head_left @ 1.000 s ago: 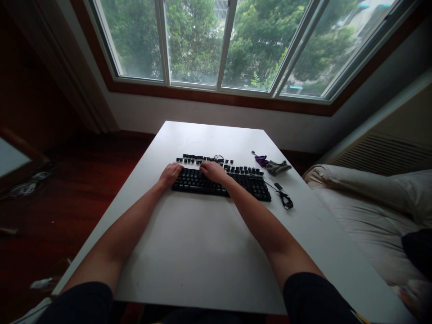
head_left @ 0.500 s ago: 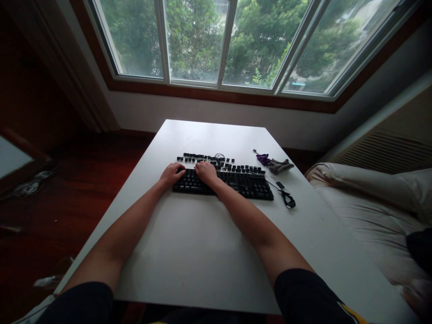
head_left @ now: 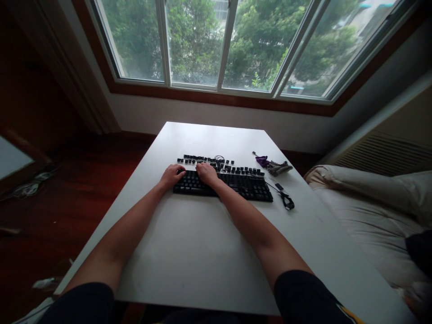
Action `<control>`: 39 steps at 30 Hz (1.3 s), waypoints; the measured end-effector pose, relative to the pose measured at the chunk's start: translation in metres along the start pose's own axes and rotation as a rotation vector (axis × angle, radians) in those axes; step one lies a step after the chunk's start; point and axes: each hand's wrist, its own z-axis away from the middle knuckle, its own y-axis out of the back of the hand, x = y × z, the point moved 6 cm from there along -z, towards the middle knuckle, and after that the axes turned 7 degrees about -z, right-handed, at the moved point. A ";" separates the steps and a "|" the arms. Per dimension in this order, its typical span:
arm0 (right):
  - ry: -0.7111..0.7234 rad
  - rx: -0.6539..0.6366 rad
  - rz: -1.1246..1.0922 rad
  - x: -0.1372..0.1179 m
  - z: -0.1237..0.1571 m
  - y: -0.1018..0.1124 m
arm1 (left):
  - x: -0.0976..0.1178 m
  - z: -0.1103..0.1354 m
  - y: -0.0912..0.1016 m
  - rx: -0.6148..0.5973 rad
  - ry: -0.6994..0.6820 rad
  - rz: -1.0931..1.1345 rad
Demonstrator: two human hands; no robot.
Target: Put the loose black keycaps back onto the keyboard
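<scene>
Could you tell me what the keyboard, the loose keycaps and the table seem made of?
Keyboard: probably matte black plastic, little glare. Loose keycaps: seemingly the same dull black plastic. Table: smooth white top, perhaps laminate or painted board; soft window sheen.

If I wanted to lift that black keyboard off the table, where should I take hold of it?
By its two short ends, one hand from each side. The keyboard lies flat, long and thin, so a grip at one end alone would likely tip it. Loose keys line its far edge, and a cord lies by the right end, so mind those.
</scene>
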 end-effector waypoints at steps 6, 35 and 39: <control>-0.006 0.116 -0.097 0.031 -0.005 0.018 | -0.006 -0.004 -0.001 0.021 0.054 -0.017; 0.289 -0.053 0.088 0.042 -0.015 0.032 | -0.008 0.000 0.005 -0.009 0.070 0.023; 0.253 0.007 0.026 0.044 -0.003 0.043 | -0.008 0.000 0.005 -0.014 0.077 0.017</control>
